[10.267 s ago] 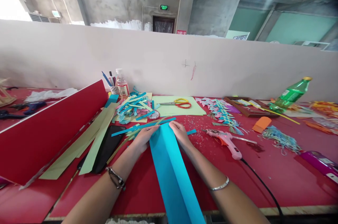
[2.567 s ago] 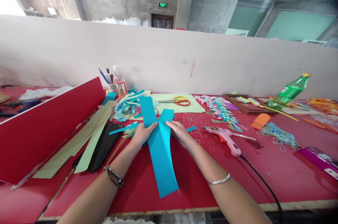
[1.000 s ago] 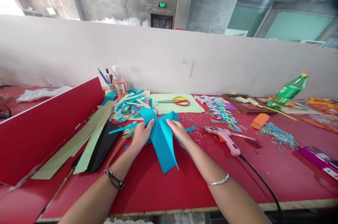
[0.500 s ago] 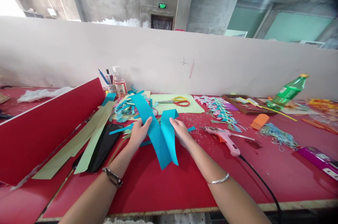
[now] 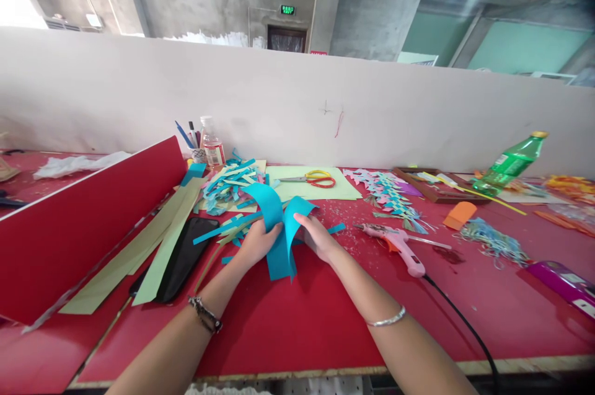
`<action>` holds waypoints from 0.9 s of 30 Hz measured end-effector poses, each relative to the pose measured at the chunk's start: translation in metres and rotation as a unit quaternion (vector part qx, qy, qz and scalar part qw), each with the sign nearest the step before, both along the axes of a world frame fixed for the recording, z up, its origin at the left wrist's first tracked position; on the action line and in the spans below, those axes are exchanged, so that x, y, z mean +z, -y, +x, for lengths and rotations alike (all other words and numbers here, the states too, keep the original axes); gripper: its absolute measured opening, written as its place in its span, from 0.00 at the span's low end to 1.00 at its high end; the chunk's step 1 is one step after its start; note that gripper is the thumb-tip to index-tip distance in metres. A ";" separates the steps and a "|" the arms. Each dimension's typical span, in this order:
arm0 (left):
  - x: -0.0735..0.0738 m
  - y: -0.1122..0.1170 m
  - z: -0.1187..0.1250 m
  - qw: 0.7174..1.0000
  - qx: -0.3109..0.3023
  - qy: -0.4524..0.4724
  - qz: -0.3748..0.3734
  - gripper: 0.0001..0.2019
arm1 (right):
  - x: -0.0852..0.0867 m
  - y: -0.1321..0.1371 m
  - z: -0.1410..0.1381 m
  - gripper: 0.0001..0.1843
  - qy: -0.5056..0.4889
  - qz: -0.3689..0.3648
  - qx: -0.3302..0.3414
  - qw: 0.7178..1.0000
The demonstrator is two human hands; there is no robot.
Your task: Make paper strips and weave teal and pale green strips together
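Observation:
A wide blue paper strip (image 5: 277, 258) is held up over the red table, bent into curves between my hands. My left hand (image 5: 259, 240) pinches it from the left, thumb in front. From the right, my right hand (image 5: 316, 234) grips another curved blue piece (image 5: 297, 212), its fingers partly hidden behind the paper. Whether the two pieces are one folded strip, I cannot tell. Beneath and behind them lie narrow blue and pale green strips (image 5: 218, 229). Red-and-yellow scissors (image 5: 320, 179) rest on pale green sheets (image 5: 346, 189) farther back.
A pink glue gun (image 5: 400, 246) with a black cord lies right of my hands. Pale green strips (image 5: 160, 252) and a black phone-like object (image 5: 186, 261) lie left, beside an upright red board (image 5: 93, 227). A woven paper piece (image 5: 388, 193) and a tilted green bottle (image 5: 514, 162) are farther right.
My hands have come closer together and slightly lower. The blue paper's upper end has dropped and curled over, and its lower end has risen a little.

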State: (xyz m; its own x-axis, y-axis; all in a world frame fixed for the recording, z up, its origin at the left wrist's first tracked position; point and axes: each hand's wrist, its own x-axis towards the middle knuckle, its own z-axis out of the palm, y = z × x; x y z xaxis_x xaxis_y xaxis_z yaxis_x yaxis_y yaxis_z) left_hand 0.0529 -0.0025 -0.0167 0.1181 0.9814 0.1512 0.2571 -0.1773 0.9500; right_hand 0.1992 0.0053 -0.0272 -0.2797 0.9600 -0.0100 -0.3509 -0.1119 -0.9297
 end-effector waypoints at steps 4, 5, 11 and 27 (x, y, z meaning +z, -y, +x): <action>0.000 -0.002 -0.002 0.997 0.066 -0.028 0.015 0.13 | -0.001 0.000 0.000 0.13 0.017 -0.024 -0.011 1.000; 0.000 -0.003 -0.003 0.997 0.076 -0.030 0.015 0.14 | -0.001 0.000 0.000 0.14 0.034 -0.024 -0.019 0.999; 0.001 -0.003 -0.006 0.992 0.107 -0.052 0.050 0.19 | -0.005 -0.003 0.003 0.22 0.152 0.038 -0.084 0.984; 0.002 0.003 -0.003 0.995 -0.101 0.008 -0.017 0.17 | 0.002 -0.003 0.008 0.21 0.187 0.071 -0.091 0.976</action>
